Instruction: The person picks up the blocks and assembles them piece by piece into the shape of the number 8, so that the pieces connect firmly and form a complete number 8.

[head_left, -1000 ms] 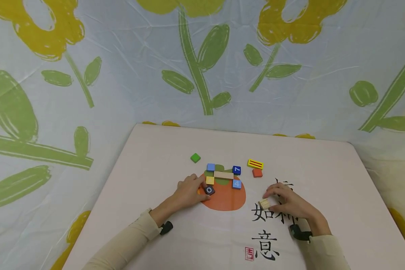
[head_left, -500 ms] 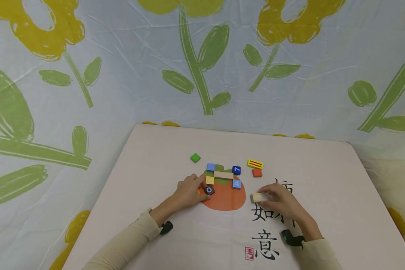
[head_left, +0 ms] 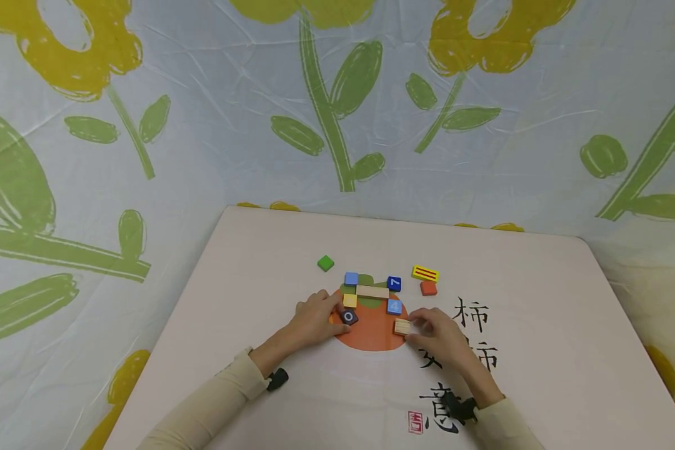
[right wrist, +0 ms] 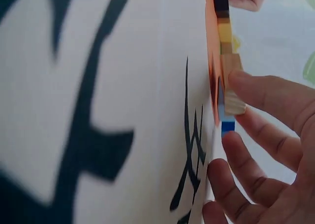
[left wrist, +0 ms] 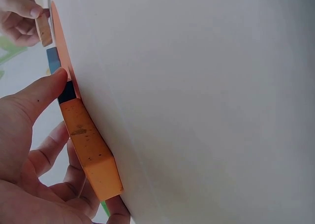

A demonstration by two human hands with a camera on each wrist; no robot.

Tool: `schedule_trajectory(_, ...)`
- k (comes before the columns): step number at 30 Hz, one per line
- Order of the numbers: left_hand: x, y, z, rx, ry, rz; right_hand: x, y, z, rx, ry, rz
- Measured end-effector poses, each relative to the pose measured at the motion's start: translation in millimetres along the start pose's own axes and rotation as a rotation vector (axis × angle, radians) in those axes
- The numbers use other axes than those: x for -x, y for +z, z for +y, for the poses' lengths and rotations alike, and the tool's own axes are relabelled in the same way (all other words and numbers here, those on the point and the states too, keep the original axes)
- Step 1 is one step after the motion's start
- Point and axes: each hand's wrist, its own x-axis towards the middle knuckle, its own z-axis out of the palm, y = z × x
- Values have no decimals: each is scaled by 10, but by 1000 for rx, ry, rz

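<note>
My right hand (head_left: 441,337) pinches a plain wooden block (head_left: 402,327) between thumb and fingers, over the right side of the printed orange persimmon (head_left: 374,331). In the right wrist view that wooden block (right wrist: 233,83) stands just off the cloth, close to the blue blocks. My left hand (head_left: 314,317) holds a black block marked with a ring (head_left: 349,317), thumb at its near side and index finger at its far side. An orange block (left wrist: 91,145) sits within the left hand's grasp in the left wrist view, mostly hidden from above.
A beige plank (head_left: 373,292) lies between a light blue block (head_left: 351,279), a yellow block (head_left: 350,300), a dark blue "7" block (head_left: 394,284) and a light blue "4" block (head_left: 394,307). Beyond are green (head_left: 325,263), yellow-striped (head_left: 425,273) and red (head_left: 429,288) blocks.
My right hand has carried the wooden block leftward from the printed characters to the persimmon's right edge, turning it straighter. The left hand and the other blocks have stayed put.
</note>
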Motion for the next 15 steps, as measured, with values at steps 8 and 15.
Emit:
schedule_trajectory(8,12,7,-2,4,-6,-7,-47,88,-46,66,15,16)
schedule_trajectory(15,4,6,-1,-6,-8,-7,-94,130,-113,115,32,6)
